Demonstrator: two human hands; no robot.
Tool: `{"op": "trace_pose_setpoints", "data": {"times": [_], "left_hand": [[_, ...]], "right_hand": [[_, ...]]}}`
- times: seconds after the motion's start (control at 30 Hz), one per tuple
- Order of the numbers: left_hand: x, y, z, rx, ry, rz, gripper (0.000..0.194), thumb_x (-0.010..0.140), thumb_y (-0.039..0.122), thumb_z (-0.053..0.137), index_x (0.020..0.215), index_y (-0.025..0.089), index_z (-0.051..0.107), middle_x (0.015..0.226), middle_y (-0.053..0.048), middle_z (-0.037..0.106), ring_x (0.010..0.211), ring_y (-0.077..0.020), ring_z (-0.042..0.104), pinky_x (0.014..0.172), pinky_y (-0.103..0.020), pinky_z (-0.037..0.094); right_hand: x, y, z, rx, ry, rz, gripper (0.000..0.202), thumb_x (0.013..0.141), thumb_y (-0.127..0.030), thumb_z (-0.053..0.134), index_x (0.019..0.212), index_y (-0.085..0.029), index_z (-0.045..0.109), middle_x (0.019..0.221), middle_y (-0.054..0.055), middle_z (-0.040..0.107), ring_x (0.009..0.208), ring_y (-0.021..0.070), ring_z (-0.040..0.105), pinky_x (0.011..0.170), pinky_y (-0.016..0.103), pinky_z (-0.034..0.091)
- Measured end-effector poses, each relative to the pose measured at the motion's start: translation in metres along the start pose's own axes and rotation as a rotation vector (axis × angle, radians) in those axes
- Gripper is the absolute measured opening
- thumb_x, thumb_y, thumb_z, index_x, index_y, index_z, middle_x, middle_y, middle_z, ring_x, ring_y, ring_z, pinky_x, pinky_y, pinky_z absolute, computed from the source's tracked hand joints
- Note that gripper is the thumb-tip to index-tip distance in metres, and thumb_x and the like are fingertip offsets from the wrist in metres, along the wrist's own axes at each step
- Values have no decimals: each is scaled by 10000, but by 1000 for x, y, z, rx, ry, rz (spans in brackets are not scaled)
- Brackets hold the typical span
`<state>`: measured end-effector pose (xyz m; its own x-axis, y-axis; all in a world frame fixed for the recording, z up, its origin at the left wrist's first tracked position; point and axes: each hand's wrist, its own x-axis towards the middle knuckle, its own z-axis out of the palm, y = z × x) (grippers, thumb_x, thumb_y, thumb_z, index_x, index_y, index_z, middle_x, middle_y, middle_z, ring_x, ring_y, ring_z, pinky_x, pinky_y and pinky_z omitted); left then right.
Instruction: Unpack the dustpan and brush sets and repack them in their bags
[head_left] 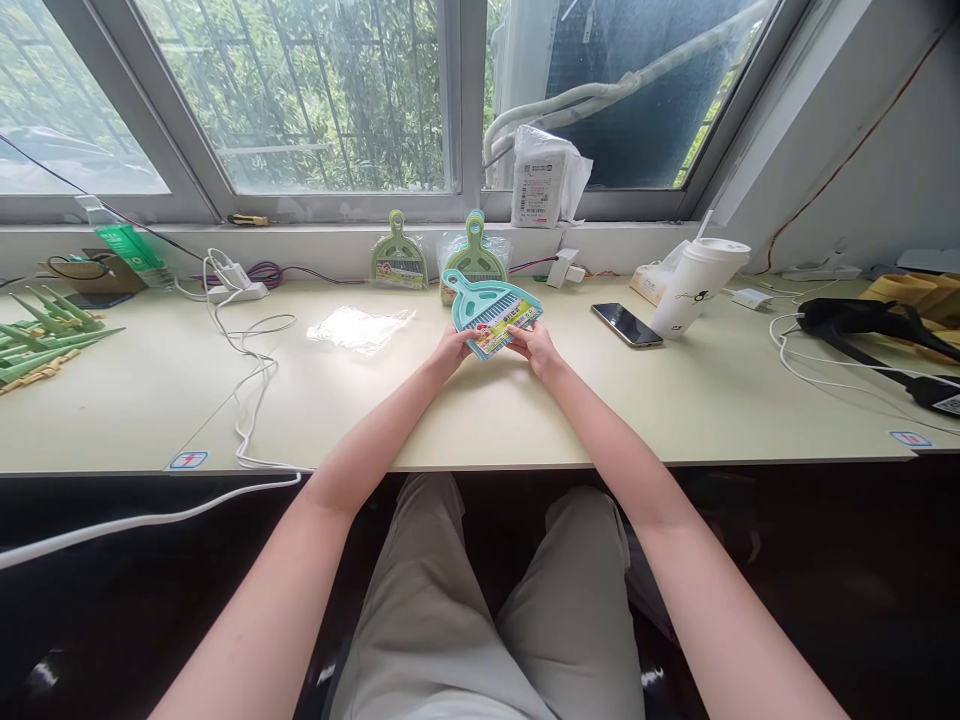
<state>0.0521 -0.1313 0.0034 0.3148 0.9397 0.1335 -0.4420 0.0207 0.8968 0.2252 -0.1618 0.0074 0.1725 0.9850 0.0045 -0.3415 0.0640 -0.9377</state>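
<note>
Between my two hands, a blue mini dustpan and brush set [489, 302] with a yellow printed label is held tilted above the table. My left hand [454, 346] grips its lower left side, fingers closed on the edge. On the other side, my right hand [534, 347] pinches the lower right edge. Just behind it, a green dustpan set [475, 245] in clear wrap leans against the wall under the window. Another wrapped green dustpan set [398, 255] stands to its left. A crumpled clear plastic bag [360, 328] lies left of my left hand.
To the right are a phone [627, 325], a white cup with a straw [701, 285] and a black strap [862, 325]. White cables [255, 370] run across the left of the table [495, 430]. A green bottle [127, 245] and green pointed pieces [52, 335] are far left.
</note>
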Motion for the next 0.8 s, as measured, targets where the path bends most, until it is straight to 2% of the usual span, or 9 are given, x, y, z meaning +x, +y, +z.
{"op": "trace_pose_setpoints", "data": {"times": [0.3,0.43,0.57,0.67,0.8], "left_hand": [[0,0,1,29,9,-8,486,665,68,661,1141,145,598,1083,-86,735,1109,-271,666,1054,-489,485],[1,1,-1,71,13,-49,461,688,146,653,1147,156,606,1062,-90,745,1112,-281,670,1026,-471,510],[0,3,-3,88,-32,-48,487,682,206,657,1168,184,614,1065,-78,749,1116,-275,670,1001,-432,529],[-5,8,2,111,-36,-49,505,681,196,637,1184,191,602,1056,-68,750,1101,-256,675,1003,-421,522],[-15,15,13,148,35,-73,472,699,114,571,1168,164,581,1008,-62,750,1066,-224,667,1015,-427,499]], "right_hand": [[-1,0,0,25,-14,-1,222,800,-61,681,943,-198,578,911,2,738,778,134,730,921,367,608],[2,2,-2,32,-12,-17,232,794,-56,679,944,-201,577,925,3,734,808,138,732,938,365,600],[5,4,-4,29,-7,-25,244,786,-56,675,945,-208,569,924,-3,728,836,140,732,935,360,601],[5,4,-3,32,-7,-29,243,785,-54,671,943,-208,568,933,-3,724,856,138,729,939,352,598],[5,3,-3,42,-1,-29,241,785,-48,670,941,-202,572,944,3,718,860,138,726,938,344,599]]}}
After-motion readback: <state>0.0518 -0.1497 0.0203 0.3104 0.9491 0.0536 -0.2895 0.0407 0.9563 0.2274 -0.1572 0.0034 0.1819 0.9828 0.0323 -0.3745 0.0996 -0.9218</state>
